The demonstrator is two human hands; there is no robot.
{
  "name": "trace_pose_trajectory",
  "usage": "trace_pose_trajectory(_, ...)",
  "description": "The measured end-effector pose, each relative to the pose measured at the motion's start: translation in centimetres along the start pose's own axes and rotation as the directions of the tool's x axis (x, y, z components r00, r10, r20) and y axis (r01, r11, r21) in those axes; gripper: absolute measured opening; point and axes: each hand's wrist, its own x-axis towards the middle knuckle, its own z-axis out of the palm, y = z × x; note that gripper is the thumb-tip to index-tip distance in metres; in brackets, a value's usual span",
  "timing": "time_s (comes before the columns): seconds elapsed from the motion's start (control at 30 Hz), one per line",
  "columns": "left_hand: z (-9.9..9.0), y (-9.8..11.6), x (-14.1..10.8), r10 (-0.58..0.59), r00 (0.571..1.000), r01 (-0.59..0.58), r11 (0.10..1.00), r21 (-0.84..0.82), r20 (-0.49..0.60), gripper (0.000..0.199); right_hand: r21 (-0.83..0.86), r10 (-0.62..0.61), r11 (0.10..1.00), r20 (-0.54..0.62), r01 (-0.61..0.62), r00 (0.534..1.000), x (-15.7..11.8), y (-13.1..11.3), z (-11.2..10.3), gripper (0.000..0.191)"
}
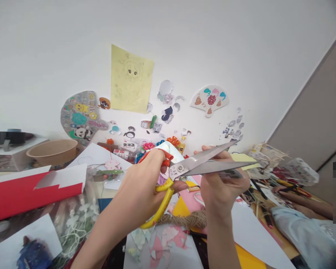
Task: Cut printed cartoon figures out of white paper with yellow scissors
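Observation:
My left hand (145, 179) is wrapped round the handles of a large pair of scissors (190, 164), one handle red and one yellow. Their blades are parted and point right. My right hand (221, 183) is raised behind the blades, fingers curled, with a small dark, flat piece (230, 173) by its palm, partly hidden by the lower blade. Whether the blades touch that piece cannot be told. Below the hands lie pink and pale green paper scraps (168, 243) and a bundle of brown twine (184, 219).
Red card (19, 194) and a tan bowl (53, 151) are at left. White paper (257, 231) lies at right, beside another person's arm and pale blue sleeve (302, 231). Cutouts and a yellow drawing (132, 82) hang on the wall.

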Motion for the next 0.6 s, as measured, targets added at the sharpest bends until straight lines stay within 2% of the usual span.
trace_pose_trajectory(0.23,-0.4,-0.1,-0.2,0.029,0.999,-0.025,0.990,0.142,-0.028,0.037,0.020,-0.093,0.996,0.057,0.092,0.994,0.6,-0.4,-0.2,0.010)
trace_pose_trajectory(0.37,-0.7,0.4,-0.3,0.018,1.000,-0.016,0.986,0.165,-0.007,0.037,-0.015,-0.085,0.996,0.097,0.087,0.992,0.7,-0.6,-0.5,0.009)
trace_pose_trajectory(0.47,-1.1,0.9,-0.3,-0.020,0.999,0.012,0.984,0.180,0.044,0.035,0.019,-0.104,0.995,0.156,0.102,0.982,0.9,-0.7,-0.9,0.013)
trace_pose_trajectory(0.6,-1.5,1.0,-0.3,-0.040,0.997,0.026,0.977,0.211,0.061,0.032,0.017,-0.037,0.999,0.228,0.033,0.973,1.2,-1.3,-1.4,0.013)
